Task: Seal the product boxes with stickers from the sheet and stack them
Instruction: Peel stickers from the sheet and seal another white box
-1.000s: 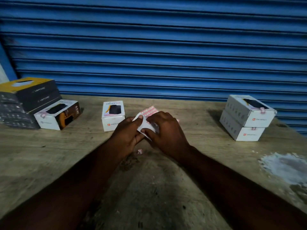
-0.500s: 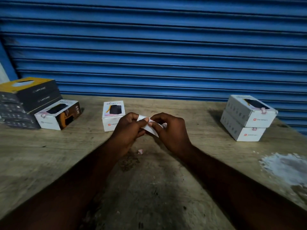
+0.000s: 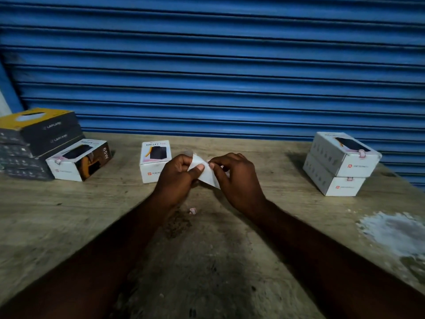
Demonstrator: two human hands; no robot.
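Head view: sticker sheet (image 3: 207,174) between hands; left hand (image 3: 178,178), right hand (image 3: 236,178) both pinching it.

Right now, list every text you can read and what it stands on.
"HALLEY 20K": top of middle box.
"65W": side of left white box.
"LAPCARE": both dark boxes, faint.
Front logo print, right stack included: too blurred.
Sheet: no print shows.
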